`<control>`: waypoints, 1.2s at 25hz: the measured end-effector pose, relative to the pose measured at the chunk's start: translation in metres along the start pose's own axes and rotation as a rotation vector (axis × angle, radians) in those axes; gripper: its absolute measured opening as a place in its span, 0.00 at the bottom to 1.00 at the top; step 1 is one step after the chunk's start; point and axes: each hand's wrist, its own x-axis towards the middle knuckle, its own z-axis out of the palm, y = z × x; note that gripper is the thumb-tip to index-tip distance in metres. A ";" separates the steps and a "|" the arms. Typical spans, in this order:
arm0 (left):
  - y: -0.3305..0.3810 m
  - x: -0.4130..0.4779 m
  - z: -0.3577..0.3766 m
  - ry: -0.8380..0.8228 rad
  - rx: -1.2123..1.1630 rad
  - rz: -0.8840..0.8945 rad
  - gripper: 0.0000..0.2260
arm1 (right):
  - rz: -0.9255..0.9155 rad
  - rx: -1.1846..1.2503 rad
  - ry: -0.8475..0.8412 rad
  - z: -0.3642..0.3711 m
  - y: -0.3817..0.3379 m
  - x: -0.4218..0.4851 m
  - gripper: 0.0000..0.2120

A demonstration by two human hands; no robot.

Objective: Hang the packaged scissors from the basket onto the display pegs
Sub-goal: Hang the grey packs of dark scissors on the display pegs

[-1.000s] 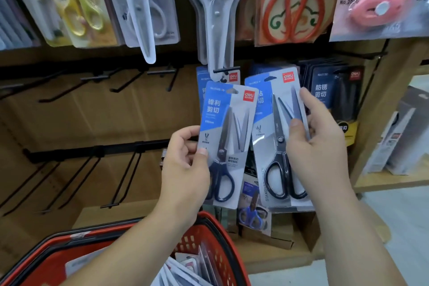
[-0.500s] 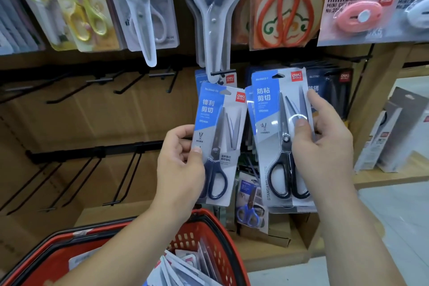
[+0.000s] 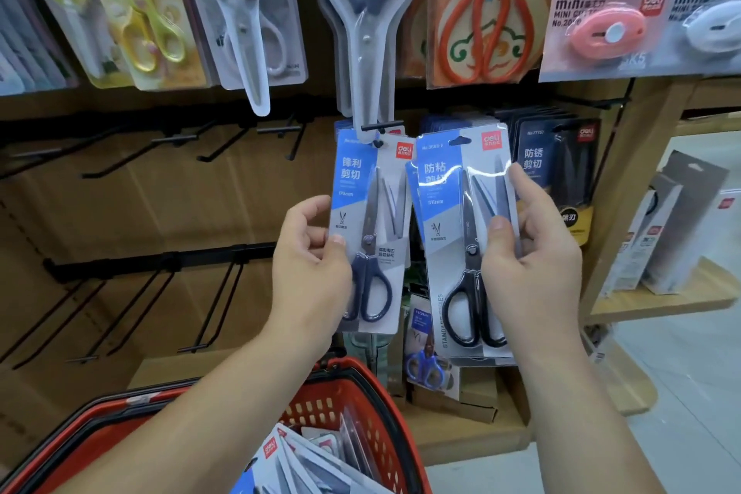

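Observation:
My left hand [image 3: 310, 273] grips a blue-and-white pack of blue-handled scissors [image 3: 371, 229] by its left edge; the pack's top hole sits at the tip of a black peg [image 3: 381, 127]. My right hand [image 3: 529, 257] pinches a second pack with black-handled scissors [image 3: 457, 237], thumb on its front, held upright in front of a row of hung packs. Below, the red basket [image 3: 361, 405] holds several more packs [image 3: 304, 461].
Several bare black pegs [image 3: 188, 140] jut from the wooden back panel at left, with a lower rail of pegs [image 3: 160, 293]. Hung scissors packs fill the top row [image 3: 240, 12]. Dark packs [image 3: 557, 160] hang at right, beside a wooden shelf post [image 3: 625, 188].
Both packs have risen toward the pegs. The left pack's hole now reaches the black peg tip; the right pack moved up and slightly left. The view shifted downward a little.

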 end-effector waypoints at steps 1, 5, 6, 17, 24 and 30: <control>-0.001 0.001 0.003 0.001 0.004 -0.011 0.15 | 0.006 0.002 -0.008 0.001 0.000 0.000 0.26; -0.009 0.018 0.010 -0.002 0.111 -0.052 0.08 | 0.015 -0.015 -0.040 0.006 -0.001 0.000 0.26; -0.011 0.027 0.010 -0.011 0.154 -0.052 0.07 | 0.021 -0.014 -0.050 0.008 0.000 0.000 0.26; 0.001 -0.015 0.038 -0.465 -0.030 -0.165 0.08 | 0.113 0.052 -0.074 -0.008 0.004 0.001 0.24; 0.008 -0.002 0.080 -0.437 -0.008 -0.043 0.08 | 0.108 0.057 0.311 -0.042 0.014 0.006 0.22; 0.018 0.012 0.105 -0.396 -0.034 -0.033 0.08 | 0.102 0.096 0.330 -0.046 0.018 0.014 0.24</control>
